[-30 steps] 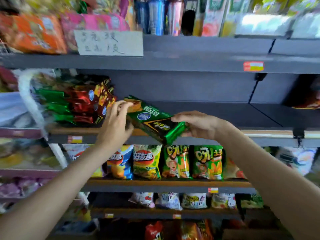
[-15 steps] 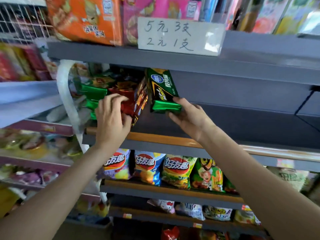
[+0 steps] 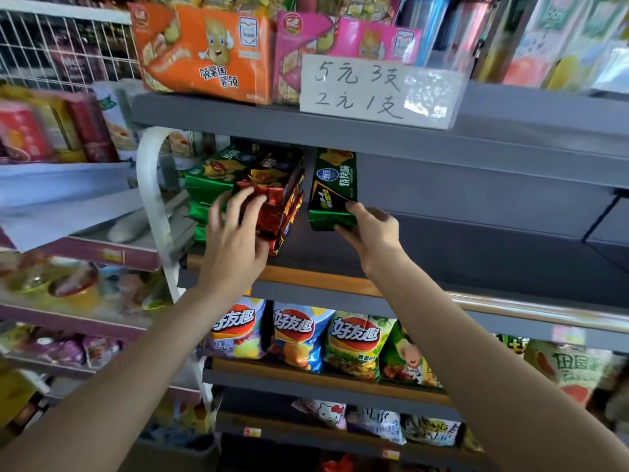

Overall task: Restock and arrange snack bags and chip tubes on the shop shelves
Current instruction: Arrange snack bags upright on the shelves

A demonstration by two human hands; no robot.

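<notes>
A green snack pack point(image 3: 333, 189) stands on end on the grey middle shelf point(image 3: 442, 267), a little right of a stack of red packs point(image 3: 277, 206) and green packs point(image 3: 207, 185). My right hand point(image 3: 372, 233) grips the green pack at its lower end, thumb on its front. My left hand point(image 3: 235, 240) rests with spread fingers against the front of the red packs. A narrow gap separates the held pack from the stack.
To the right of the held pack the shelf is bare grey board. Orange box point(image 3: 207, 49), pink box point(image 3: 343, 39) and a handwritten price sign point(image 3: 377, 86) sit on the shelf above. Chip bags point(image 3: 296, 335) line the shelf below. A white post point(image 3: 153, 199) stands left.
The right hand has stood the green pack upright on the shelf, slightly apart from the stack. The left hand stays on the red packs with fingers spread wider. The view has come closer.
</notes>
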